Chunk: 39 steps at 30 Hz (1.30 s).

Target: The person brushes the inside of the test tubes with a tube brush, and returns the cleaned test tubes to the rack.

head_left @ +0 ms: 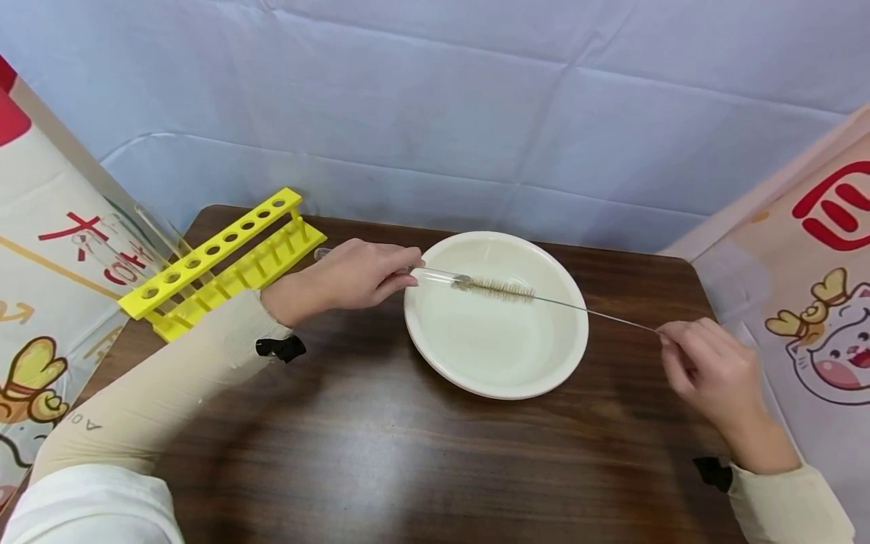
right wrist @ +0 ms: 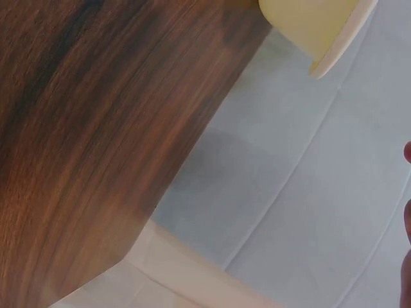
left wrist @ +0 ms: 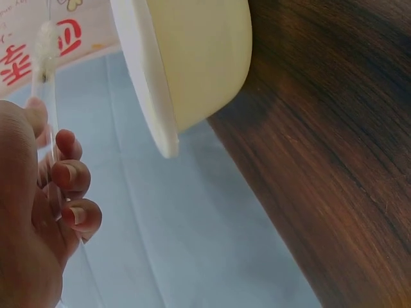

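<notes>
My left hand (head_left: 363,273) grips a clear glass test tube (head_left: 435,276), lying nearly level with its mouth over the left part of a white basin (head_left: 496,382). In the left wrist view, fingers (left wrist: 76,176) curl round the tube (left wrist: 54,147). A test tube brush (head_left: 503,289) has its tip just inside the tube's mouth; most of its bristles show outside, above the basin. Its thin wire handle (head_left: 598,312) runs right to my right hand (head_left: 710,370), which pinches the end between thumb and forefinger. Only fingertips show at the right wrist view's edge.
A yellow test tube rack (head_left: 234,261) stands at the left of the brown wooden table (head_left: 381,453), with clear tubes in its left end. Pale cloth (head_left: 435,121) hangs behind the table. Printed sheets (head_left: 829,302) flank both sides.
</notes>
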### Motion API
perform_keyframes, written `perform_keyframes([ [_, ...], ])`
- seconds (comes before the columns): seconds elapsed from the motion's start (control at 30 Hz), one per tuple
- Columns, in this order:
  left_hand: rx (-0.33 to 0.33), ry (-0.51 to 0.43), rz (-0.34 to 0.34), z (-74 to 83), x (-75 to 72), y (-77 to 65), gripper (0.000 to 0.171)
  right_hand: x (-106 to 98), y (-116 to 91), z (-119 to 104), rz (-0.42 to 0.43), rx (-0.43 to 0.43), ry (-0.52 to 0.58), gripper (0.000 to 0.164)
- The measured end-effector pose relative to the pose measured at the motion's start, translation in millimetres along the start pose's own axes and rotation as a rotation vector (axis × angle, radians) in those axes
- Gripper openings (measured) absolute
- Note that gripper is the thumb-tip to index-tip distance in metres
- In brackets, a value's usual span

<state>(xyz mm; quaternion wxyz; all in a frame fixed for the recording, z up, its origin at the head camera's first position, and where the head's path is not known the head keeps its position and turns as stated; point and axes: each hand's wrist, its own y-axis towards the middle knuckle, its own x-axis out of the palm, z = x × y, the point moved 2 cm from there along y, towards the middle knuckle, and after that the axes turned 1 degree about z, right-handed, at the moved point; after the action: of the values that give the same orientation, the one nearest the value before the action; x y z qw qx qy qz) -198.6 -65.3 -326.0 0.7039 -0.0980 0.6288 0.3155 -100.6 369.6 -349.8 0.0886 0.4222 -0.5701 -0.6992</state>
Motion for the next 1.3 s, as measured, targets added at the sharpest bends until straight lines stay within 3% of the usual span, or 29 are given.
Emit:
perform_keyframes([
  [0.13, -0.006, -0.012, -0.011, -0.8, -0.8, 1.2, 0.017, -1.0, -0.1, -1.9, 0.013, -0.012, 0.004, 0.039],
  [0.4, -0.019, -0.013, -0.042, 2.0, -0.8, 7.0, 0.016, 2.6, -3.4, -2.4, 0.070, -0.140, -0.005, 0.029],
  [0.6, 0.019, 0.004, -0.002, 8.9, 1.6, 12.5, 0.017, 11.0, 5.1, -10.9, 0.052, -0.188, 0.038, 0.028],
  [0.9, 0.088, -0.018, 0.030, 18.7, 8.9, 20.2, 0.015, 26.6, 16.2, -20.4, -0.074, -0.212, 0.087, 0.030],
  [1.17, 0.142, -0.002, 0.021, 34.1, 15.1, 31.7, 0.021, 48.4, 27.8, -35.8, -0.112, -0.277, 0.111, 0.029],
  [1.3, 0.139, 0.005, 0.031, 38.4, 15.6, 35.0, 0.023, 54.8, 31.0, -38.2, -0.133, -0.273, 0.117, 0.030],
])
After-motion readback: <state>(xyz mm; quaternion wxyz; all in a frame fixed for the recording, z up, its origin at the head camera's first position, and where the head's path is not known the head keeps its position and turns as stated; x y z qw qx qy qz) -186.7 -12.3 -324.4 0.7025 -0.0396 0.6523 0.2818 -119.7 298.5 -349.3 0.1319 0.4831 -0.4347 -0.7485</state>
